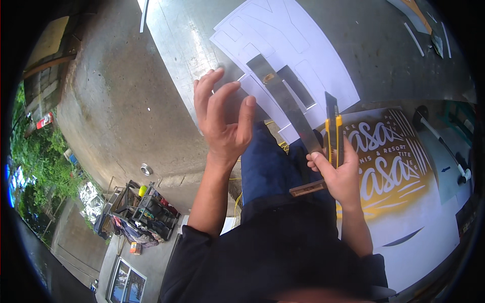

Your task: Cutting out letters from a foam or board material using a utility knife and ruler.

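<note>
My right hand (pixel 336 169) is wrapped round two tools at once. One is a yellow and black utility knife (pixel 332 131), its blade pointing away from me. The other is a try square, its long dark metal blade (pixel 288 101) reaching over the sheet and its brown stock (pixel 308 188) below my hand. My left hand (pixel 225 118) is raised near the table edge, holding nothing, with curved fingers apart. Under the blade lies a white sheet (pixel 323 60) with letter outlines and a rectangular opening. A narrow white piece (pixel 260 96) lies beside it at the near edge.
The grey table (pixel 384 60) carries thin white offcuts (pixel 414 39) at the far right. A yellow and brown lettered sign (pixel 389 161) lies to my right. On the left are a concrete floor (pixel 121 101), a tape roll (pixel 146 169) and a loaded rack (pixel 146 212).
</note>
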